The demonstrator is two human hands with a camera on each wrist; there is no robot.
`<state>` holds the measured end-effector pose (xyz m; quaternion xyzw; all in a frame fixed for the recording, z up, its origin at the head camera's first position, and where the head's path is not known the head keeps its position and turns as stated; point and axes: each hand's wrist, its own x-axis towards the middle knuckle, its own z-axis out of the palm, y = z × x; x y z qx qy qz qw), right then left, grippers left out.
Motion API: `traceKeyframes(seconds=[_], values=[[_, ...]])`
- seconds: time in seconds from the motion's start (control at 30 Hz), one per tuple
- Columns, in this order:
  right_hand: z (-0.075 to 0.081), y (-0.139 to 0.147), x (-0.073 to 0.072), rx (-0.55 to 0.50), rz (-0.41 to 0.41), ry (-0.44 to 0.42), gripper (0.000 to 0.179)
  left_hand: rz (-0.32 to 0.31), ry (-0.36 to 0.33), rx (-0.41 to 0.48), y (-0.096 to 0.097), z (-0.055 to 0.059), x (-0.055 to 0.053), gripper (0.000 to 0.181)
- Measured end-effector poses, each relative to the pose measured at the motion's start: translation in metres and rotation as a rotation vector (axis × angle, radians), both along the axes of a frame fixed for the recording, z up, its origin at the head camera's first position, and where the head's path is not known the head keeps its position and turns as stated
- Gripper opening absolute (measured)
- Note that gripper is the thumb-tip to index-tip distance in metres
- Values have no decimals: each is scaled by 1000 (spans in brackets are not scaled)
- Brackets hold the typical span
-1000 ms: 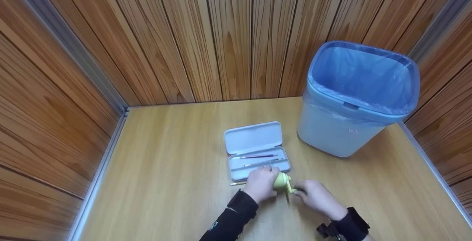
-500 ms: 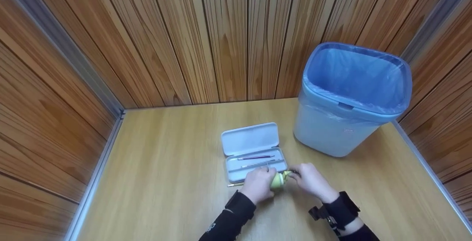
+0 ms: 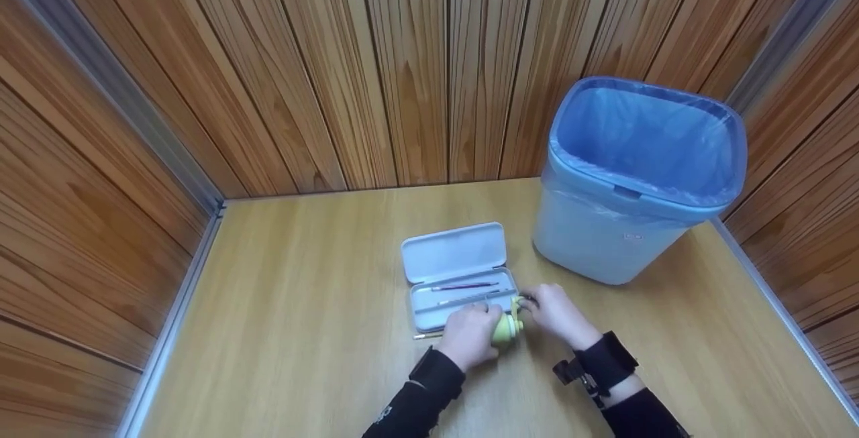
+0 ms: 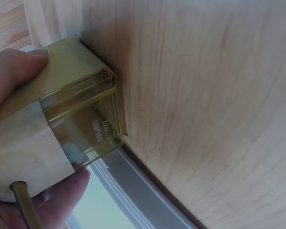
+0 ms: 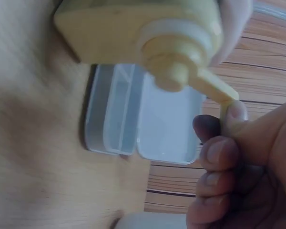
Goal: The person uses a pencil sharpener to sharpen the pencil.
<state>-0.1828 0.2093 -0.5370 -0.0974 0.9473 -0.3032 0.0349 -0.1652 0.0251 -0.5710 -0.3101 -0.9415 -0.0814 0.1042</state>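
Note:
My left hand grips a yellow hand-crank pencil sharpener on the table. A clear bin with lettering shows on the sharpener's side in the left wrist view. From its pale face sticks a pencil, whose other end shows left of the hand. Thumb and index finger of my right hand pinch the knob of the crank, which points upward and away from the body in the head view. Just behind the sharpener lies an open pencil case holding a dark pencil and another thin one.
A pale bin with a blue liner stands at the back right. Wood-panelled walls close off the back and both sides of the wooden table.
My right hand has moved up and slightly left, swinging the crank from pointing down to pointing up. The left hand keeps its hold on the sharpener. The head view has shifted slightly.

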Motion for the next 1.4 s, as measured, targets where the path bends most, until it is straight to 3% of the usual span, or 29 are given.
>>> traceKeyframes(seconds=[0.23,0.4,0.53,0.67,0.83,1.1,1.4], values=[[-24,-1,-8,26,-47,-79,7,-7,-2,-22,3,2,1,56],[-44,2,5,41,-4,-78,15,-11,-2,-21,5,2,2,55],[-50,2,20,42,9,-77,20,-10,-1,-20,5,3,2,55],[-51,0,31,64,16,-75,11,-3,10,-28,4,3,1,56],[-48,-1,42,83,30,-61,15,-3,12,-25,3,2,0,56],[-44,2,56,96,116,38,14,-7,34,-19,0,-3,-1,57],[-21,6,68,62,171,77,7,6,36,-19,-1,-3,0,58]])
